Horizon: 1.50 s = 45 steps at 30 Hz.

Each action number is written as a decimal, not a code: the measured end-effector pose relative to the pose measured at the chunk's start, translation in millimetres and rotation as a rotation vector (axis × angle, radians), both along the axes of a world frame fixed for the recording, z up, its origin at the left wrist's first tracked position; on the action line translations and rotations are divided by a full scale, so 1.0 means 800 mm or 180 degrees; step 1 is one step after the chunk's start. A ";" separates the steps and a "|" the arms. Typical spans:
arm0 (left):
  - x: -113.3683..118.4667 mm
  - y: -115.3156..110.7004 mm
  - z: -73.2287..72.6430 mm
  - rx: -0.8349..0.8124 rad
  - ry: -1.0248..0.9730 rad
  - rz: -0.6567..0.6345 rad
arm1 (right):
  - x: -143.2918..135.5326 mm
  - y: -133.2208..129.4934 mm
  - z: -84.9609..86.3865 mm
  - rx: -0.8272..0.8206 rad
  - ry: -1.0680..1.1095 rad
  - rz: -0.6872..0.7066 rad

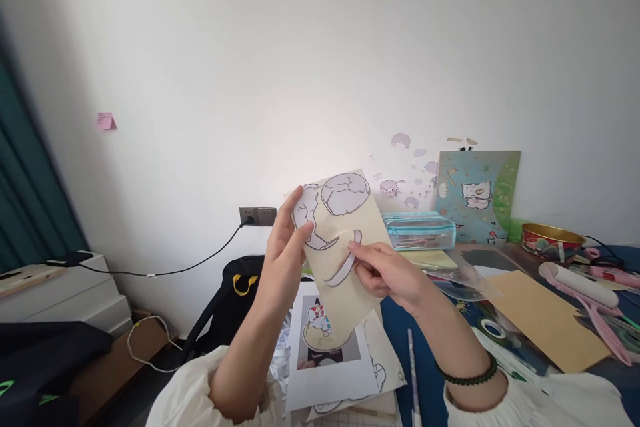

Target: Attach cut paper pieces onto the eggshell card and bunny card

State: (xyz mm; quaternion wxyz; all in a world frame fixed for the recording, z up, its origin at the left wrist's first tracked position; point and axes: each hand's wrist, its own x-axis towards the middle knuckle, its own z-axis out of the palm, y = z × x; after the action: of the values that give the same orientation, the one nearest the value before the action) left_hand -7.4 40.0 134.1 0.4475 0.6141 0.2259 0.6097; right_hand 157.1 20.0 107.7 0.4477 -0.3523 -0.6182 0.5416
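My left hand point(287, 243) grips the left edge of a cream backing sheet point(345, 310), thumb in front. Grey cracked eggshell cutouts lie on its upper part, among them a rounded one point(346, 192) at top right and a larger one point(306, 210) partly under my left fingers. My right hand point(387, 270) is closed at the sheet's right side, thumb and forefinger pinching the upper end of a curved, crescent-shaped eggshell cutout point(343, 270). Whether this crescent is still stuck to the sheet, I cannot tell. Below is a printed picture point(327, 377) of a spotted figure in an eggshell.
A white pen point(414, 373) lies on the blue tabletop. To the right are a clear pencil case point(423, 230), brown card point(545, 317), a tape roll point(493, 328), a pink lint roller point(585, 293) and a round tin point(553, 240). A black bag point(233, 300) stands left.
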 end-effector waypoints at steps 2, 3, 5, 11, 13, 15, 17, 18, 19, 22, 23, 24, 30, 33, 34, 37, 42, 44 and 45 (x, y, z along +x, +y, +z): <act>0.000 0.005 -0.003 0.0243 -0.0184 0.0136 | -0.003 0.002 -0.002 0.0214 0.0640 0.0143; 0.000 0.008 -0.005 0.0334 -0.0250 0.0198 | -0.004 0.002 -0.001 0.0355 0.0986 0.0087; -0.002 0.014 -0.007 0.0444 -0.0335 0.0244 | -0.003 0.002 0.001 0.0693 0.1631 -0.0358; -0.005 0.020 -0.008 0.0239 -0.0418 0.0063 | 0.021 0.006 0.003 0.1871 0.0747 -0.2952; -0.005 0.019 -0.007 0.0178 -0.0439 0.0045 | 0.028 0.006 0.003 0.1532 0.0446 -0.2649; -0.005 0.019 -0.007 0.0158 -0.0380 0.0018 | 0.031 0.004 0.006 0.1124 0.0554 -0.2060; -0.006 0.020 -0.008 0.0119 -0.0208 0.0022 | 0.030 0.000 0.008 0.0948 0.0705 -0.1803; -0.007 0.021 -0.008 0.0106 -0.0102 0.0055 | 0.029 -0.001 0.009 0.0943 0.0728 -0.1784; -0.008 0.022 -0.009 0.0101 -0.0003 0.0096 | 0.029 -0.002 0.010 0.0941 0.0718 -0.1750; -0.010 0.024 -0.008 0.0060 0.0145 0.0154 | 0.034 -0.002 0.010 0.0979 0.0475 -0.1822; -0.010 0.024 -0.008 0.0021 0.0158 0.0145 | 0.038 -0.002 0.011 0.1041 0.0335 -0.2024; -0.010 0.024 -0.007 -0.0020 0.0163 0.0135 | 0.042 -0.004 0.012 0.1132 0.0212 -0.2287; -0.011 0.029 -0.010 -0.0113 0.0286 0.0037 | 0.052 -0.033 0.027 0.1085 0.0423 -0.1143; -0.010 0.030 -0.012 -0.0092 0.0324 -0.0063 | 0.041 -0.032 0.025 0.0486 0.0248 0.0278; -0.010 0.030 -0.012 -0.0084 0.0339 -0.0052 | 0.037 -0.027 0.022 0.0349 0.0182 0.0477; -0.009 0.029 -0.012 -0.0069 0.0443 0.0016 | 0.030 -0.009 0.013 0.0084 0.0139 0.0617; -0.007 0.022 -0.008 0.0133 0.0563 -0.0118 | 0.028 -0.001 0.007 0.0086 0.0169 0.0497; -0.007 0.020 -0.006 0.0199 0.0677 -0.0197 | 0.024 -0.004 0.009 0.0202 0.0199 0.0195; -0.007 0.019 -0.006 0.0207 0.0754 -0.0259 | 0.022 -0.006 0.010 0.0256 0.0210 0.0005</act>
State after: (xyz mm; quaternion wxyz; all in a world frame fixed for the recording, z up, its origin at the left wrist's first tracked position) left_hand -13.3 55.5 129.7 0.4219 0.7046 0.2322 0.5211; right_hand 174.3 15.4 116.0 0.4811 -0.3155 -0.6247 0.5280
